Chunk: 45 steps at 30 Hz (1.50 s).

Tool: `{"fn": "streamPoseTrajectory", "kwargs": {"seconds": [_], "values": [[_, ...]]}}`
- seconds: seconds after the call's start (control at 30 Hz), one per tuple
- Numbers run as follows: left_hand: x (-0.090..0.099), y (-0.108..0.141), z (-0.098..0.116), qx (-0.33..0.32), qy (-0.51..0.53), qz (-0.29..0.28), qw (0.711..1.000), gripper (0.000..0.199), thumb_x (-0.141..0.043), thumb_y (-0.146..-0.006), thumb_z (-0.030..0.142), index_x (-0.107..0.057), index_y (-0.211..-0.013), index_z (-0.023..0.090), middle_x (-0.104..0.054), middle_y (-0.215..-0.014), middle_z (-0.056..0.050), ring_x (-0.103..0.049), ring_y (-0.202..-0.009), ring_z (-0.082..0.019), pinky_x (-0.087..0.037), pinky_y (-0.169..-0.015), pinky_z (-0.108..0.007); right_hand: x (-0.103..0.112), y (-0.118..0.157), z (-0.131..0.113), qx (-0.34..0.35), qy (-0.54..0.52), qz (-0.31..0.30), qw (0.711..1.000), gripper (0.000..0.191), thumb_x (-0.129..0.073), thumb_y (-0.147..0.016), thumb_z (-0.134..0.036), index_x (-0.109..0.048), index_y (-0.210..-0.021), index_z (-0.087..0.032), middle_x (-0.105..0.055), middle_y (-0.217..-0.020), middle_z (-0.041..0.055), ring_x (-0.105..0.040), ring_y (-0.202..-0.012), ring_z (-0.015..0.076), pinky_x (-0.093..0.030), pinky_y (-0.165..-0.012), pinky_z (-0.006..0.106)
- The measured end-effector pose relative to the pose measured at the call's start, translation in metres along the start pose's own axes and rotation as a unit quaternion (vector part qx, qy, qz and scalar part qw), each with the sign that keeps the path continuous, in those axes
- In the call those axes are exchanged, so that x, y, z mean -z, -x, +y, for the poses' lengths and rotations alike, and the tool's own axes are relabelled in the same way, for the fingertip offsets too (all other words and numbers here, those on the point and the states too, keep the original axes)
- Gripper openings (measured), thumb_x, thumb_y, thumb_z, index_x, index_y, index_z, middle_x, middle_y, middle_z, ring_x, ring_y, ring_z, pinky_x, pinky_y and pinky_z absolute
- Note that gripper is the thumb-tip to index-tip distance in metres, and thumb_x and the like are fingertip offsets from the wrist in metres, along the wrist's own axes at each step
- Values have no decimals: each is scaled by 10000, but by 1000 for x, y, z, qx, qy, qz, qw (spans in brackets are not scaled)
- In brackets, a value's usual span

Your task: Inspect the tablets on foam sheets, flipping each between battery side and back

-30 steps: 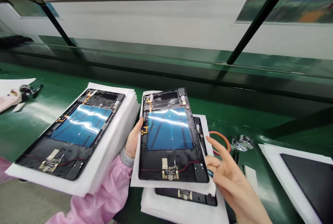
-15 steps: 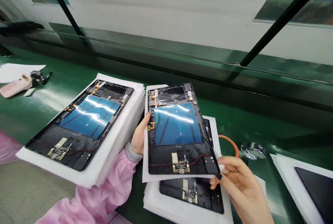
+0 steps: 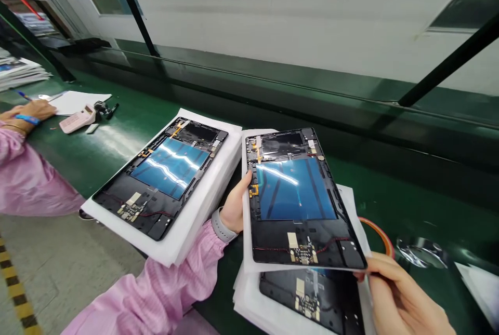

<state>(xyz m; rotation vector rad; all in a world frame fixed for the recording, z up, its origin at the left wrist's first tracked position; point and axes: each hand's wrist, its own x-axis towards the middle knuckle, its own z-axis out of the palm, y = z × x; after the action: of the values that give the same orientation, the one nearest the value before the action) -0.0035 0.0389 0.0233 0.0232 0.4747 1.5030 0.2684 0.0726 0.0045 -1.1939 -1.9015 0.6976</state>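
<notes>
While hand-held, foam-backed black tablet frame (image 3: 298,195)

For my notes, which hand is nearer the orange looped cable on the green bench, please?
The right hand, just below the orange looped cable; the left hand is far to its left.

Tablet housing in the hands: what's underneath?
Beneath the held tablet housing is a white foam sheet, then a second black housing, its circuit board showing, on stacked white foam; its upper part is covered.

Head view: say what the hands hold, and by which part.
A black tablet housing on a white foam sheet: left hand at the sheet's left edge, right hand at the lower right corner.
</notes>
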Motion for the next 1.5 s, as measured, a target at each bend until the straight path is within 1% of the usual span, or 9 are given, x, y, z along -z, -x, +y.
{"fn": "streamPoseTrajectory", "kwargs": {"seconds": [0.13,0.27,0.63,0.8,0.9,1.0,1.13,1.27,1.5], "values": [[-2,2,1,7,16,3,1000,557,-272,-1006,465,-704,-1104,127,-776,-867,-96,-731,-923,-263,-531,-936,-400,1,-1,-1,-62,-124,-19,990,147,-558,-905,-250,-699,-941,-269,-658,-1070,56,-643,-963,234,-503,-803,277],[-1,3,3,1,9,2,1000,527,-304,-1000,458,-689,-1149,130,-778,-915,-103,-724,-956,-279,-527,-947,-425,-2,-6,-4,-103,-295,-34,949,161,-743,-822,-278,-667,-963,-278,-639,-996,45,-665,-860,192,-548,-715,222],[-3,4,4,22,23,4,999,582,-317,-978,504,-648,-1228,97,-768,-985,-148,-720,-965,-312,-511,-970,-470,0,-3,-3,-165,-250,-6,954,202,-741,-841,-411,-693,-935,-239,-675,-785,42,-623,-688,164,-542,-663,223],[-3,3,1,20,11,14,1000,563,-257,-999,456,-678,-1198,141,-778,-956,-103,-708,-1018,-287,-494,-1014,-443,-8,-6,-10,-186,-343,-61,919,263,-690,-879,-452,-646,-1049,-256,-636,-754,13,-581,-663,154,-501,-630,223],[1,4,1,20,3,-16,1000,573,-224,-1002,425,-700,-1175,155,-780,-967,-96,-685,-1077,-283,-468,-1050,-430,-13,-9,-16,-179,-445,-122,869,339,-766,-817,-382,-601,-1090,-268,-658,-894,22,-618,-669,168,-520,-618,275],[11,5,3,21,6,-84,996,552,-233,-996,414,-693,-1199,186,-772,-1034,-88,-650,-1147,-287,-438,-1082,-435,-15,-12,-21,-200,-489,-147,836,349,-794,-782,-327,-584,-1055,-266,-615,-763,-26,-573,-543,138,-480,-524,252],[20,8,6,58,-21,-169,984,625,-173,-996,459,-703,-1195,195,-763,-1075,-83,-611,-1206,-289,-405,-1111,-452,-11,-14,-21,-214,-489,-118,837,305,-805,-760,-309,-645,-1012,-251,-558,-711,-44,-469,-542,98,-408,-525,206],[16,12,7,37,-28,-192,980,685,-99,-998,438,-703,-1203,188,-752,-1107,-90,-577,-1249,-285,-361,-1141,-460,-6,-14,-17,-212,-483,-126,840,204,-779,-786,-385,-718,-812,-191,-532,-669,-15,-416,-522,103,-374,-496,227],[14,11,6,17,-55,-205,977,621,-153,-1003,391,-705,-1200,186,-737,-1153,-79,-487,-1340,-263,-283,-1183,-420,1,-10,-18,-186,-489,-231,820,310,-782,-776,-483,-699,-748,-186,-578,-703,17,-522,-547,134,-453,-499,246]]}}
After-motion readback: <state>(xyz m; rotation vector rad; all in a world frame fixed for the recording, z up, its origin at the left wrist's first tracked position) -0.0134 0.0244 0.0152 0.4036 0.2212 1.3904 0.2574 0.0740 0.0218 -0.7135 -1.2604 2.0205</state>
